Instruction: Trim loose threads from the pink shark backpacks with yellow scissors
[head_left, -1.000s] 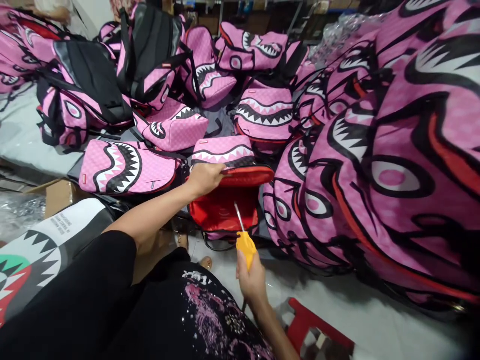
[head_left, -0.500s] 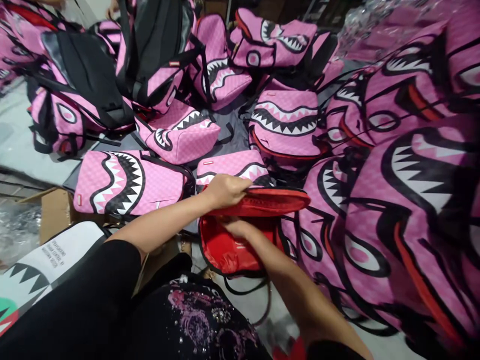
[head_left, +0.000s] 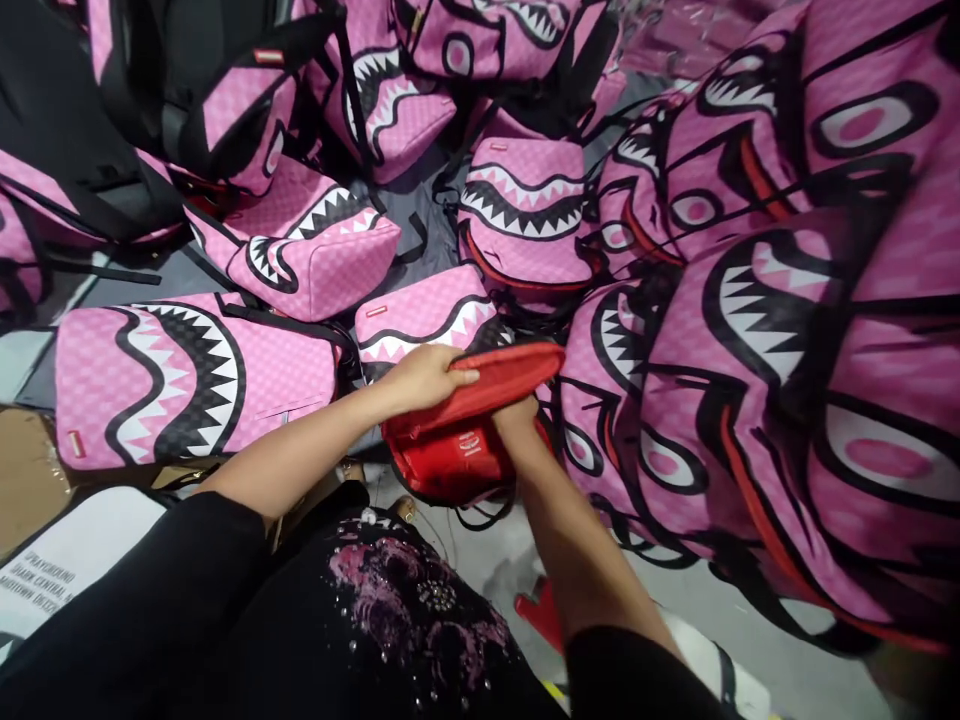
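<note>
Right hand (head_left: 517, 412) now reaching inside the red-lined backpack (head_left: 450, 455), grip hidden, left hand (head_left: 424, 375) pinching its flap, pink shark backpacks (head_left: 750, 300) crowding grey floor (head_left: 480, 560).

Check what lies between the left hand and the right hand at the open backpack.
In the head view, only the backpack's red-lined flap: the left hand presses on top of it, and the right hand goes under it into the red interior.

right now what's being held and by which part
The left hand grips the open backpack by the edge of its red-lined flap. The right hand is inside the opening, so its hold cannot be told.
</note>
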